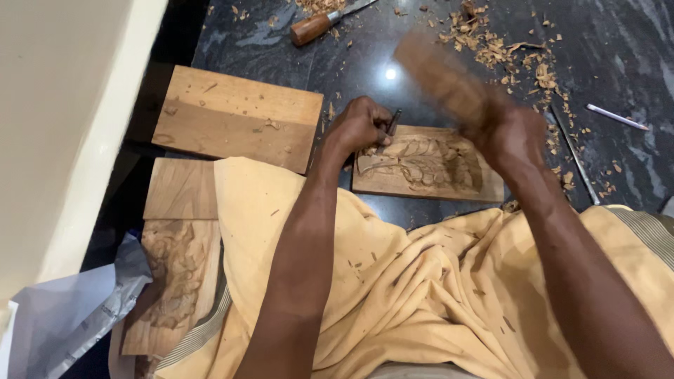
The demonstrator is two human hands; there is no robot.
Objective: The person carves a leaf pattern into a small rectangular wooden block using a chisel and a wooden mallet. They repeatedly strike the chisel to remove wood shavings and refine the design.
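My left hand (359, 126) grips a thin metal chisel (390, 125) with its tip set on a carved wooden panel (428, 165) that lies on the dark floor. A leafy relief is cut into the panel. My right hand (512, 133) holds a wooden mallet (439, 74), raised above the panel and blurred by motion. Yellow cloth (393, 281) covers my lap below both arms.
A plain wooden board (235, 116) lies to the left, with a smaller board (181, 189) and another carved panel (172, 281) below it. A wooden-handled chisel (316, 25), wood chips (502, 49), a thin metal rod (574, 156) and a white pen (616, 116) lie on the floor. Crumpled paper (77, 309) sits bottom left.
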